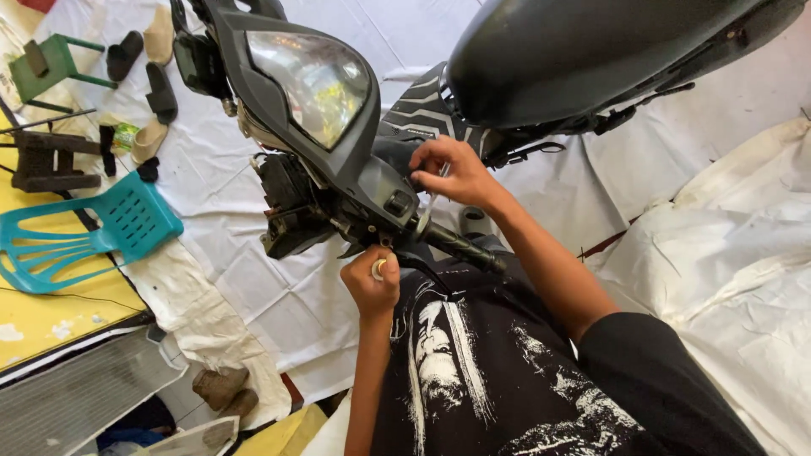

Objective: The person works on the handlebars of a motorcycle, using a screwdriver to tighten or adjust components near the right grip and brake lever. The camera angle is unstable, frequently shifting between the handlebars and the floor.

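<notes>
Just two hands, one handlebar.

I am in a small repair place for motorbikes. A motorbike stands in front of me with its front cover open and its inside parts showing. White sheets lie on the floor under the motorbike. Left of the motorbike are a blue plastic chair, a green stool and some sandals.
</notes>
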